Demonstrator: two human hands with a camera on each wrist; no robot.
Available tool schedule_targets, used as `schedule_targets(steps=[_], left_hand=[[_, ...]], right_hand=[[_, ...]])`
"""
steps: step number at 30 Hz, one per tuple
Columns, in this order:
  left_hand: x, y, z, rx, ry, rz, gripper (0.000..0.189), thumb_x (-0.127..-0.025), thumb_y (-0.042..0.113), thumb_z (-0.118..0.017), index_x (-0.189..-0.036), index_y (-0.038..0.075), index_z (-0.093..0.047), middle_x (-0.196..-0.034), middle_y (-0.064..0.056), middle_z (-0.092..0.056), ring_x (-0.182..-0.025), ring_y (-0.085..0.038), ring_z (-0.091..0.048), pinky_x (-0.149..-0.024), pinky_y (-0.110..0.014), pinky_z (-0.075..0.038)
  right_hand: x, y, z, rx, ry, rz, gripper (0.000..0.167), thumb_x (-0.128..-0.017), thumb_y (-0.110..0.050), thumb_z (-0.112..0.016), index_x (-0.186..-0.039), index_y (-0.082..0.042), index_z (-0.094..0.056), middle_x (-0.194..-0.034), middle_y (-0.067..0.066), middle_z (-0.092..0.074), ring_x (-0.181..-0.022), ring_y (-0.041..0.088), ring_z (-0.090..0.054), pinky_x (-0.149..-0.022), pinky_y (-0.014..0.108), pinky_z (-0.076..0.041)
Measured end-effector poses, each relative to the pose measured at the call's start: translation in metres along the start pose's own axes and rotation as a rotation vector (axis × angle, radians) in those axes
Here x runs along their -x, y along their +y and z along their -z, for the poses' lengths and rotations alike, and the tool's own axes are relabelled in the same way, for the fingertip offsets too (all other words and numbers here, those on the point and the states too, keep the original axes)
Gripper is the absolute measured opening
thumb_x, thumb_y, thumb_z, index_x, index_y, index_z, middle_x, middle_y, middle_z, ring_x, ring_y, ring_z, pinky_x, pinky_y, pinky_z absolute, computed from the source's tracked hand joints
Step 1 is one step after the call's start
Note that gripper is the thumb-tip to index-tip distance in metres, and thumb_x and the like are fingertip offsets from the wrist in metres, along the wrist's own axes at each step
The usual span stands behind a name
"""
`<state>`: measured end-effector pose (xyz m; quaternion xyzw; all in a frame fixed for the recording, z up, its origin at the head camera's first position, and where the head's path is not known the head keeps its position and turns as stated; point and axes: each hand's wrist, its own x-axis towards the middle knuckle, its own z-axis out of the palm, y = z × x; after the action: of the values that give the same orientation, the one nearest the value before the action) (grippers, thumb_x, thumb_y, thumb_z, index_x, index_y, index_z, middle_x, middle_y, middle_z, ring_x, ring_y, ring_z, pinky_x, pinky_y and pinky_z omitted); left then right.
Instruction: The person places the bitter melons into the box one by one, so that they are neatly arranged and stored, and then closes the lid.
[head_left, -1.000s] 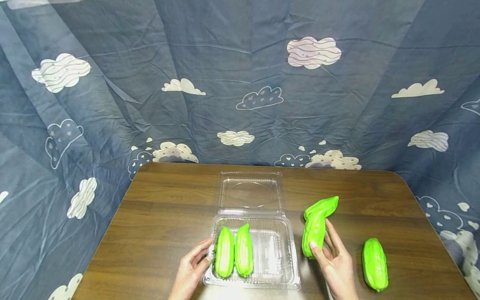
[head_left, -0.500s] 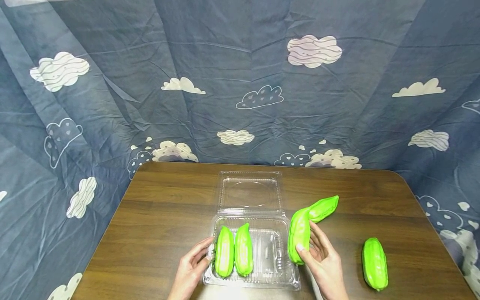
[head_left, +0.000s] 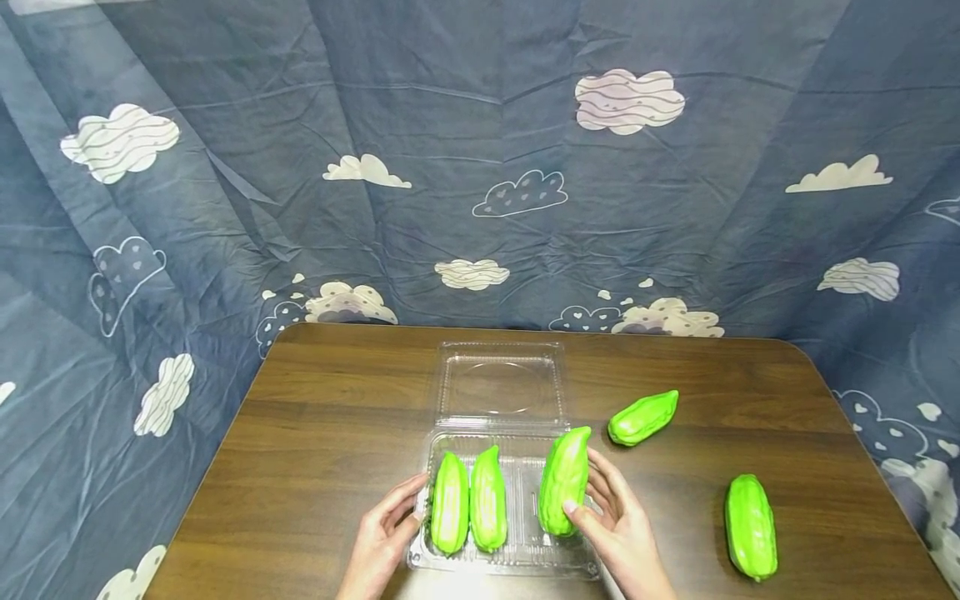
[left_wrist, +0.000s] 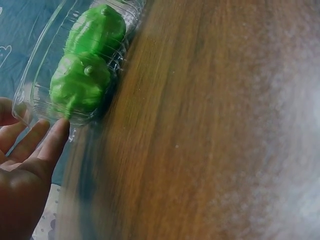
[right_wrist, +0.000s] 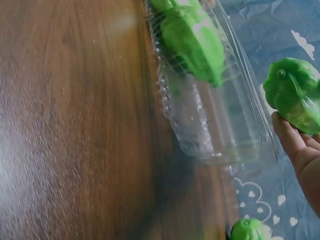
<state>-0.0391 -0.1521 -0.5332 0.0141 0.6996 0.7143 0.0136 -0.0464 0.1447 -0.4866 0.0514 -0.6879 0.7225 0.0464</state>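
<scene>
Our right hand (head_left: pixel 621 529) is gripping a ridged green fruit (head_left: pixel 564 482), thumb on one side and fingers on the other, and we're hovering it over the right part of a clear plastic container (head_left: pixel 504 567). Our left hand (head_left: pixel 386 529) is touching the container's left edge, fingers loosely extended. Two more green fruits (head_left: pixel 488 500) are sitting side by side in the container's left half, and its lid (head_left: pixel 501 387) is lying folded back. A smaller-looking fruit (head_left: pixel 643 418) and a last fruit (head_left: pixel 752 527) are lying well apart on the brown table (head_left: pixel 322 417). Behind it, a creased blue cloth (head_left: pixel 450 100) with clouds is hanging.
</scene>
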Motion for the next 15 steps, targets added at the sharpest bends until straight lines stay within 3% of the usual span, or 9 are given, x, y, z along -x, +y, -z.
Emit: schedule_targets(steps=[5, 11, 15], left_hand=[[-0.001, 0.0, -0.001, 0.014, -0.005, 0.005, 0.047, -0.086, -0.01, -0.059, -0.133, -0.004, -0.056, -0.143, -0.024, -0.046, -0.12, -0.03, -0.054, -0.099, -0.022, -0.044], [0.0, 0.001, 0.0, 0.002, -0.003, 0.021, 0.048, -0.087, -0.009, -0.06, -0.134, -0.002, -0.056, -0.144, -0.022, -0.046, -0.121, -0.03, -0.054, -0.099, -0.021, -0.042], [0.0, 0.001, 0.0, -0.006, -0.006, 0.02, 0.048, -0.087, -0.009, -0.06, -0.135, -0.003, -0.055, -0.144, -0.022, -0.045, -0.122, -0.03, -0.053, -0.1, -0.022, -0.042]], right_hand=[[0.001, 0.001, -0.008, -0.002, -0.048, -0.045, 0.066, -0.087, 0.011, -0.064, -0.146, 0.002, -0.037, -0.134, 0.037, -0.046, -0.112, 0.009, -0.058, -0.085, 0.029, -0.055], [0.001, 0.002, -0.018, 0.063, -0.068, -0.115, 0.068, -0.084, 0.008, -0.068, -0.146, -0.006, -0.042, -0.135, 0.023, -0.052, -0.11, 0.017, -0.059, -0.082, 0.032, -0.056], [0.001, 0.003, -0.023, 0.081, -0.082, -0.174, 0.07, -0.083, 0.006, -0.071, -0.146, -0.011, -0.044, -0.133, 0.022, -0.053, -0.1, 0.023, -0.066, -0.077, 0.032, -0.058]])
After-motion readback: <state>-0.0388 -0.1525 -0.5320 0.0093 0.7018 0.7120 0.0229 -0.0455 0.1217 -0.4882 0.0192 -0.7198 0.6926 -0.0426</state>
